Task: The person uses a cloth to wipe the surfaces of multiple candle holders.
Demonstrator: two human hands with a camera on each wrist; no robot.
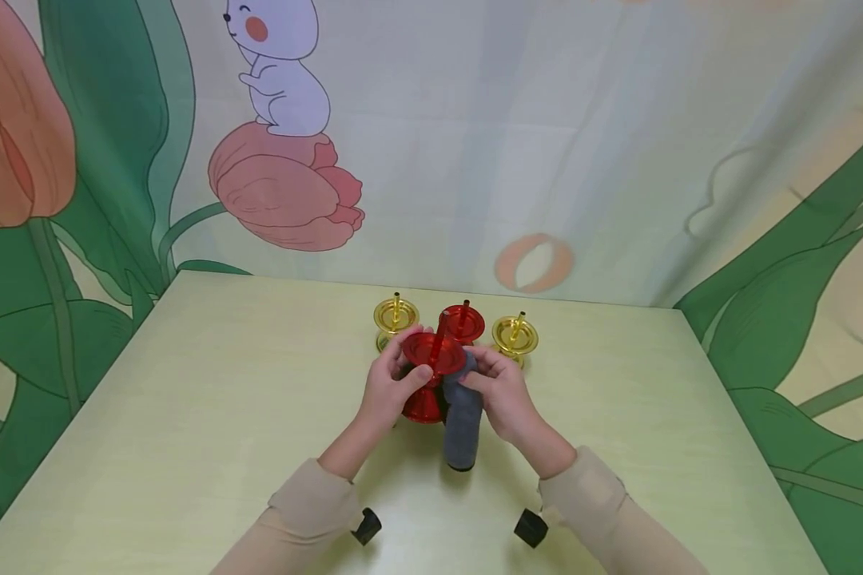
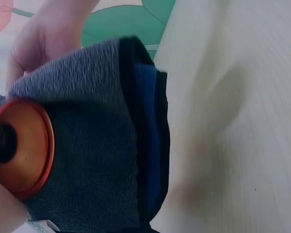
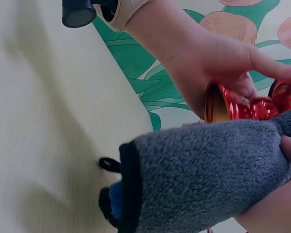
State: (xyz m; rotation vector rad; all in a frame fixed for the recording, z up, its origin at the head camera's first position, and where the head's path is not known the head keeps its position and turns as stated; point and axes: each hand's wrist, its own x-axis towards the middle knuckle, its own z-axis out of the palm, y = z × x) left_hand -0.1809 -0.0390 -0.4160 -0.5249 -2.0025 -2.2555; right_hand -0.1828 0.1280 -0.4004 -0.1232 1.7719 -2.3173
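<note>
As a red candlestick [image 1: 435, 365] is held up, a grey cloth [image 1: 463, 423] is kept against its side

Between the two hands, the candlestick is held off the desk [image 1: 223, 415], its spike pointing up with a slight lean toward the right hand. By the left hand [image 1: 387, 387] it is gripped near the dish [image 1: 417, 349], the thumb in front and the fingers partly hidden behind. By the right hand [image 1: 505, 395] the cloth is pinched between thumb and fingers beside the dish rim; its folded length hangs to the left of that palm, and a blue lining [image 2: 148, 107] is seen inside the fold. The foot [image 2: 31, 145] is seen close against the cloth in the left wrist view; whether the stem is touched cannot be told.

If the step is judged to be wiping, it is best done with the left hand's grip kept firm and the rim rubbed in short, light strokes. The candlestick should be turned rather than the spike levered sideways, and the loose cloth should be gathered so that nothing is snagged.

Just beyond the hands, a second red candlestick [image 1: 463, 323] is stood between one gold candlestick [image 1: 395, 317], past the left hand, and another gold candlestick [image 1: 515, 335], past the right.
</note>
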